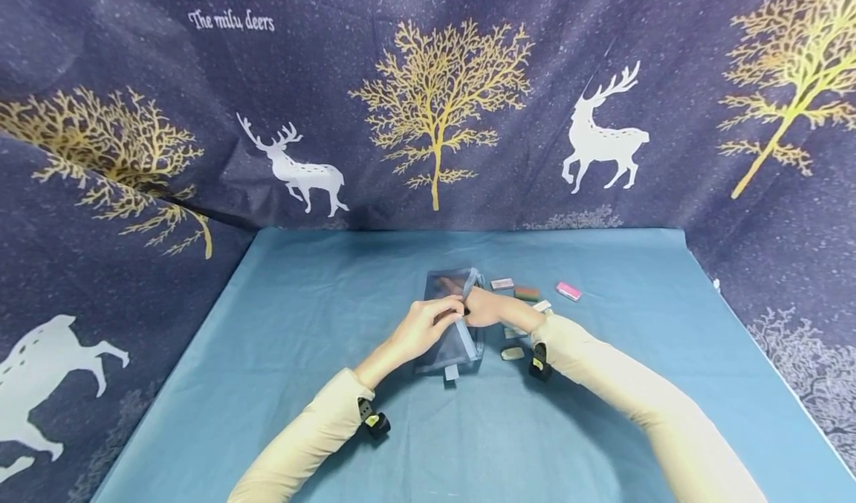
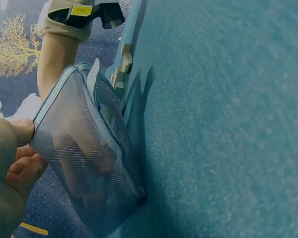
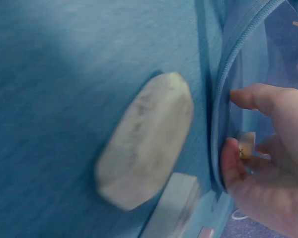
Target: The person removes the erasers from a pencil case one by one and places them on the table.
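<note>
A blue mesh zip pouch (image 1: 441, 347) stands partly open on the blue cloth. My left hand (image 1: 428, 326) pinches the zip edge of its opening between thumb and fingers. Through that opening my right hand (image 3: 268, 153) reaches inside, seen blurred through the mesh in the left wrist view. Its fingers are spread apart, and a small whitish block (image 3: 247, 143) shows beside them within the pouch. Whether the fingers touch that block is unclear. Close to the pouch mouth lies a worn, whitish eraser (image 3: 146, 141) with bevelled ends.
Right of the pouch are a pink eraser (image 1: 568, 290), a red-and-green eraser (image 1: 526, 293) and a pale eraser (image 1: 501, 284). Another white block (image 3: 173, 206) lies against the worn eraser. A patterned dark cloth (image 1: 428, 213) hangs behind the table.
</note>
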Action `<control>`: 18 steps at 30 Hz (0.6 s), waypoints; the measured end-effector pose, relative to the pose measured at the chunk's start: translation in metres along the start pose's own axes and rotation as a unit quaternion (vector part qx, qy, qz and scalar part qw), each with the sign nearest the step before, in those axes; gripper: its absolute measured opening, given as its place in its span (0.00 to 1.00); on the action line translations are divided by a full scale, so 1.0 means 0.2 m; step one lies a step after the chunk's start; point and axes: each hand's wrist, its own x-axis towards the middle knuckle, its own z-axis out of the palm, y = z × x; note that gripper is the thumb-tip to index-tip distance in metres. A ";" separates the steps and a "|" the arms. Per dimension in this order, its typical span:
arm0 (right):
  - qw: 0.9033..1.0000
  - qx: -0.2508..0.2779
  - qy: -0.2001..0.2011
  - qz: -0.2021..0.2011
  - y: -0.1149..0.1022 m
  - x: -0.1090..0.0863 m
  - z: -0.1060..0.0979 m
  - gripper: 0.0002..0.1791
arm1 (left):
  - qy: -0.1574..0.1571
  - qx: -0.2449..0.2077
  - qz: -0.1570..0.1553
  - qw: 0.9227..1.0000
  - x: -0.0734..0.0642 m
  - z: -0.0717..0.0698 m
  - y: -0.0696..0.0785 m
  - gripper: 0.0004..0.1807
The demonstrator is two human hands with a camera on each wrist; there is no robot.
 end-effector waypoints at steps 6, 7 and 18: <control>0.998 -0.027 -0.011 0.063 -0.02 0.03 -0.01 0.12 | 0.001 -0.001 -0.009 1.000 0.00 0.00 0.00 0.06; 0.997 -0.033 -0.008 0.064 -0.02 0.03 -0.01 0.13 | 0.001 0.000 -0.011 1.000 0.00 0.00 0.01 0.06; 0.998 -0.035 -0.020 0.048 -0.04 0.01 0.01 0.18 | 0.002 0.004 -0.005 1.000 0.00 -0.01 0.00 0.07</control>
